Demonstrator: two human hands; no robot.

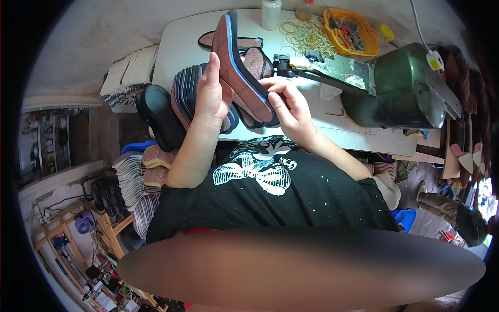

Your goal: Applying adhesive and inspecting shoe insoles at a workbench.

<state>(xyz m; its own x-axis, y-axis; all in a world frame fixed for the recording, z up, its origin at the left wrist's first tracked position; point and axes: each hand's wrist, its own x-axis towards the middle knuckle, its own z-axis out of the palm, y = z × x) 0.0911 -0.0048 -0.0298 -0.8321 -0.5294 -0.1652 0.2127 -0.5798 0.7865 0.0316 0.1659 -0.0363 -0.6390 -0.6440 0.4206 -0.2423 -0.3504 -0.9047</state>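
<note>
A shoe sole (pixel 240 75) with a brown patterned face and a black and blue edge is held up at a slant over the white table (pixel 182 34). My left hand (pixel 212 96) grips its left side, thumb pointing up and the other fingers hidden behind it. On the right edge of the sole, near its lower end, my right hand (pixel 291 106) has its thumb and fingers pinched. Below the held sole lie more brown soles, partly covered. Beside my left hand stands a row of dark-edged soles (pixel 188 93), with a black sole (pixel 156 115) leaning at its left.
A dark green sewing-machine-like arm (pixel 384 86) fills the table's right side. Behind it are a yellow basket (pixel 370 47) of tools, tangled cream cord (pixel 306 39), a white bottle (pixel 271 15) and a jar (pixel 304 10). Stacked light pieces (pixel 132 70) sit at the left edge.
</note>
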